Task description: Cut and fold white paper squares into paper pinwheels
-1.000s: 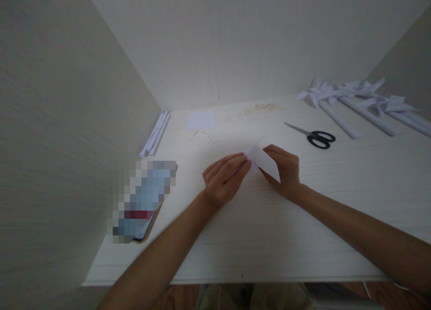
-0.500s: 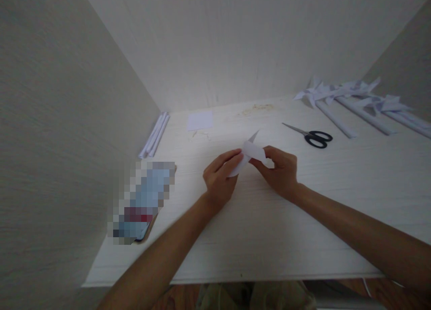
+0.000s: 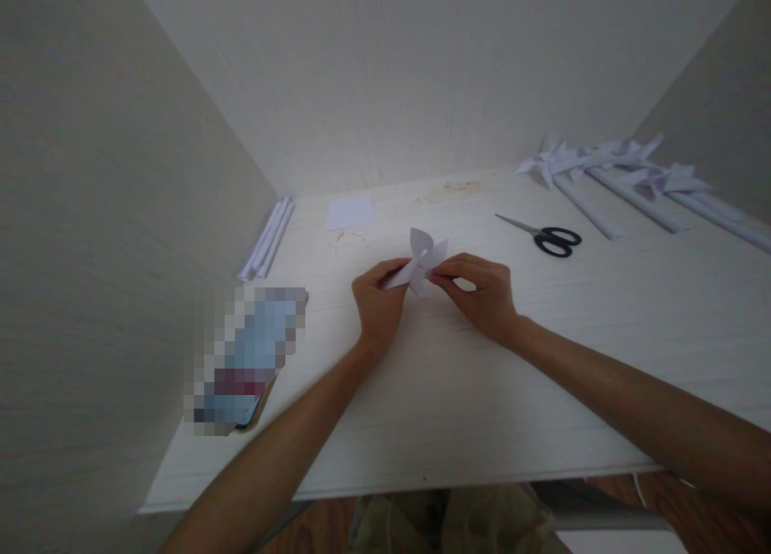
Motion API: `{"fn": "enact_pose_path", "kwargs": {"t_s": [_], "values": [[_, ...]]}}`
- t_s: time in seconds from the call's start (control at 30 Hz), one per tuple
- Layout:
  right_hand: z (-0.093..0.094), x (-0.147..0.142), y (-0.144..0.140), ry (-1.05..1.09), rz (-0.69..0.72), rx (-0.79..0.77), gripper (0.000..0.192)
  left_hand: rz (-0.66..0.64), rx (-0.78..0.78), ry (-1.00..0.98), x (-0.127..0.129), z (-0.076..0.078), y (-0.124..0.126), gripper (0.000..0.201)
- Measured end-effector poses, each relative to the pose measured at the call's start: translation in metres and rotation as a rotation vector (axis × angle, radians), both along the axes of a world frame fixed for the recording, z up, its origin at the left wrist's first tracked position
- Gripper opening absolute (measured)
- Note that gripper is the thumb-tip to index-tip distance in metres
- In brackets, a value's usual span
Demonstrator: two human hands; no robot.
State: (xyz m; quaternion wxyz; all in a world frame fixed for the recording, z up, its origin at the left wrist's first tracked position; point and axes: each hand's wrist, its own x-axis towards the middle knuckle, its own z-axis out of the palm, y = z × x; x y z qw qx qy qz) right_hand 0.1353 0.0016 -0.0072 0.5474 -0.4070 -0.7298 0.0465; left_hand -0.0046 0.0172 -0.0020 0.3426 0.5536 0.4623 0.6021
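A white paper pinwheel (image 3: pixel 422 253) is held up above the middle of the table, its curled blades fanning out. My left hand (image 3: pixel 381 301) is closed around its left side, with the fingertips partly hidden behind the paper. From the right, my right hand (image 3: pixel 482 289) pinches the paper near its centre between thumb and fingers. Whether a small fastener sits between those fingertips I cannot make out. To the right of my hands lie scissors (image 3: pixel 545 237) with black handles, blades pointing to the back left.
Several paper pinwheels on rolled sticks (image 3: pixel 587 205) lie at the back right. Rolled paper sticks (image 3: pixel 268 237) rest by the left wall. A square paper sheet (image 3: pixel 350 212) lies at the back, near thin scraps (image 3: pixel 349 237). At the left is a phone (image 3: pixel 253 361), its screen blurred.
The paper has turned in my hands, so its curled blades now face up and outward. Both hands have shifted slightly left in view, as has the whole scene.
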Motion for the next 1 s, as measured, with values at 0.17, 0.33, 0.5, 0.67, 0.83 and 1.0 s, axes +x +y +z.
{"fn": "enact_pose_path", "kwargs": {"t_s": [0.17,0.33,0.5,0.67,0.83,1.0], "values": [[-0.0013,-0.0006,0.0001,-0.016,0.028,0.010,0.013,-0.014,-0.124,-0.145,0.0008,-0.0016,0.0046,0.015],[-0.0022,0.0004,0.0010,-0.056,-0.003,0.001,0.010,-0.057,-0.197,-0.214,-0.0001,-0.0043,0.0073,0.016],[-0.0035,0.0016,0.0022,-0.086,-0.075,-0.048,0.011,-0.084,-0.220,-0.241,0.0002,-0.0048,0.0073,0.018],[-0.0030,0.0018,0.0028,-0.077,-0.041,-0.037,0.009,-0.088,-0.231,-0.219,0.0003,-0.0037,0.0068,0.018],[-0.0017,0.0013,0.0021,-0.055,0.001,-0.022,0.011,-0.106,-0.222,-0.185,-0.0001,-0.0039,0.0074,0.020],[-0.0007,0.0015,0.0032,-0.048,-0.030,-0.034,0.012,-0.149,-0.219,-0.150,-0.0018,-0.0020,0.0072,0.021]]}}
